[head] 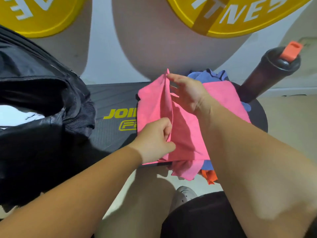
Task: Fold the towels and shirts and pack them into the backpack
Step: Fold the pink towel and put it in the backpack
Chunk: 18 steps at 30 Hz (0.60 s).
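Hands w/ pink cloth [185,134] over black bench [109,102]: left hand [154,140] pinches near edge, right hand [187,93] pinches far corner; backpack [42,93] open at left.

Setting: a gym or fitness corner. Reference object: black step platform [111,100] with a ribbed top and a yellow logo, partly covered, reading "JOI" over "FI".

Behind the platform, on a white wall [103,48]: a right yellow disc [223,18] with white block letters "TNES", and a left yellow disc [34,16] in the same style, its lettering cut off.

At the platform's right end stands a dark shaker bottle [264,74] with an orange flip cap. On its left end is an open black backpack [39,86]. Right of the platform: pale beige floor [291,126].
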Available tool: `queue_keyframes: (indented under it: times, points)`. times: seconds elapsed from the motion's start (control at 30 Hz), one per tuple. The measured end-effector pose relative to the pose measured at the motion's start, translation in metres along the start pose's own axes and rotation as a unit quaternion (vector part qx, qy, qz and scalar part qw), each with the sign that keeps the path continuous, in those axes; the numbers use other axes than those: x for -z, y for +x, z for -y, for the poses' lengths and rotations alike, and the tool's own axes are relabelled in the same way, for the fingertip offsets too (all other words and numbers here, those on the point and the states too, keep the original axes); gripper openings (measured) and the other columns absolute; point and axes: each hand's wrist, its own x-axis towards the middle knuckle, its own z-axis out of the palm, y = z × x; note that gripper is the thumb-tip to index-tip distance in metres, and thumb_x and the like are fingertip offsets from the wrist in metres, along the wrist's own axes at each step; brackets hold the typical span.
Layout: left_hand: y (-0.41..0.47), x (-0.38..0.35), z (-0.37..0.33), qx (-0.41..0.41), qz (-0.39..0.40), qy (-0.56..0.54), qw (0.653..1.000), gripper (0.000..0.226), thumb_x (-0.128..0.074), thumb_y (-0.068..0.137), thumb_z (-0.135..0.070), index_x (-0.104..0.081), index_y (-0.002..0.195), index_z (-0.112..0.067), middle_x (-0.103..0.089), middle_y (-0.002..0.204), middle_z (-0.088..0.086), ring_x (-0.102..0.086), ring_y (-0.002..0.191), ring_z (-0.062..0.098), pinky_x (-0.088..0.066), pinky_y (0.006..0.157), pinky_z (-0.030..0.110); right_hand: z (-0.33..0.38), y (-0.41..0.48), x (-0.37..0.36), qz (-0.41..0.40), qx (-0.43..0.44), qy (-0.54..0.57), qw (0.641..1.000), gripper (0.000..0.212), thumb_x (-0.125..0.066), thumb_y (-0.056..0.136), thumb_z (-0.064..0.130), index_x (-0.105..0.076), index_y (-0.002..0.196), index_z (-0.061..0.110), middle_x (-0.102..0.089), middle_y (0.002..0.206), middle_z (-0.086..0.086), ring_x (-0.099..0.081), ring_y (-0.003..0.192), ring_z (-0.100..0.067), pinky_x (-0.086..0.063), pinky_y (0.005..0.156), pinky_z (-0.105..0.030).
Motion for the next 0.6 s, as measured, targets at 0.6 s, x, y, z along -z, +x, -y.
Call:
queue_keyframes:
  times: [0.6]
  points:
    - [0.005,-0.061,0.019,0.014,-0.030,0.017,0.999,0.033,-0.070,0.066,-0.005,-0.039,0.072,-0.016,-0.035,0.056,-0.007,-0.027,0.052,0.011,-0.027,0.047,0.021,-0.026,0.001,0.023,-0.097,0.036,-0.249,0.963,0.024,-0.052,0.094,0.001,-0.068,0.112,-0.001,-0.061,0.091,-0.009,-0.053,0.078,-0.018,-0.043,0.068,-0.026]
